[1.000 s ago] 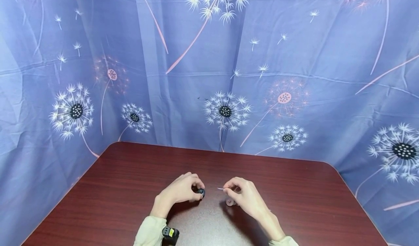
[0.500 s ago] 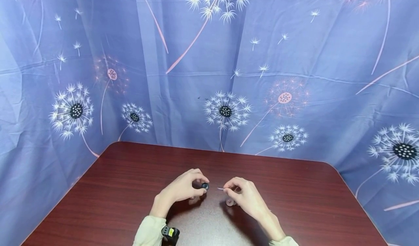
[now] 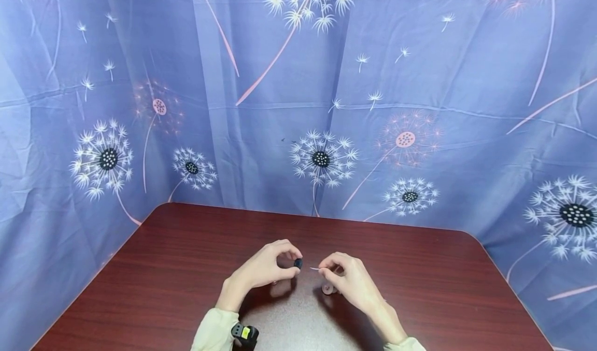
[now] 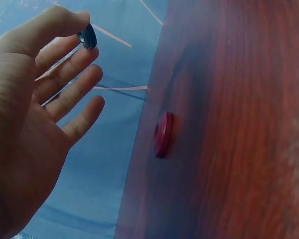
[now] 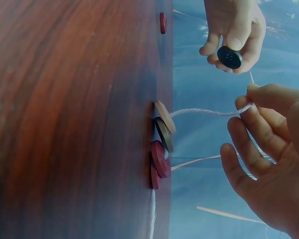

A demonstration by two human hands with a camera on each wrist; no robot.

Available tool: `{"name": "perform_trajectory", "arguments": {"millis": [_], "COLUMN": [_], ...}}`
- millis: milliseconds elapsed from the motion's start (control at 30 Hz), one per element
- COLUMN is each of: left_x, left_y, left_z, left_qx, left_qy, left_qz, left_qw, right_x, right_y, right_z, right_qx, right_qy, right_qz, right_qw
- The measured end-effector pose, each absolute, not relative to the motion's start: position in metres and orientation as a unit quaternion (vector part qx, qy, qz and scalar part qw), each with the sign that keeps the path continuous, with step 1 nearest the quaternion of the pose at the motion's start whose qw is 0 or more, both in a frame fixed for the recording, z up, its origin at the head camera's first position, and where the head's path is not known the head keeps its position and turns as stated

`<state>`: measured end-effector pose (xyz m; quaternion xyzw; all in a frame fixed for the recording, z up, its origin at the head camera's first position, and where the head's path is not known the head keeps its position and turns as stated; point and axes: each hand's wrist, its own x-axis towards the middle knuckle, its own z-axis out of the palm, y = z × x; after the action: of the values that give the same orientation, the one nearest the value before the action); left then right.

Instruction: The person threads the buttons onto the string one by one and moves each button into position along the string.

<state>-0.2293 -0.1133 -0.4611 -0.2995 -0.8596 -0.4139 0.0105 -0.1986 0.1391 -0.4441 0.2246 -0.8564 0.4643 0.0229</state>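
Observation:
A dark button with small holes is pinched between the thumb and fingertips of my left hand, held above the table. My right hand pinches a white cord near its end, and a short tip points toward the button, a small gap apart. Several buttons hang threaded on the cord below my right hand: a tan one, an olive one and red ones. They appear to rest on the table.
A loose red button stands on the dark red wooden table, under my left hand. A blue dandelion-print cloth hangs behind and beside the table. A black device is strapped at my left wrist.
My left hand has risen and moved right with the dark button, bringing it closer to the cord tip and turning its face. My right hand has stayed in place.

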Motion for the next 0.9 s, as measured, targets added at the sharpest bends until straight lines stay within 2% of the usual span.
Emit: {"name": "perform_trajectory", "arguments": {"millis": [133,567,900], "left_x": [-0.228,-0.224,-0.223], "left_y": [-0.111,-0.105,-0.101], "left_z": [-0.459,-0.454,-0.452], "left_qx": [-0.302,-0.299,-0.304], "left_qy": [-0.864,-0.849,-0.829], "left_qz": [-0.402,-0.435,-0.470], "left_qw": [0.024,0.014,-0.015], "right_x": [-0.198,-0.197,-0.197], "right_y": [0.138,0.137,0.136], "right_z": [-0.443,-0.443,-0.444], "right_qx": [0.225,0.221,0.229], "right_qy": [-0.856,-0.850,-0.849], "right_qz": [0.466,0.477,0.474], "right_qw": [0.026,0.019,0.032]}}
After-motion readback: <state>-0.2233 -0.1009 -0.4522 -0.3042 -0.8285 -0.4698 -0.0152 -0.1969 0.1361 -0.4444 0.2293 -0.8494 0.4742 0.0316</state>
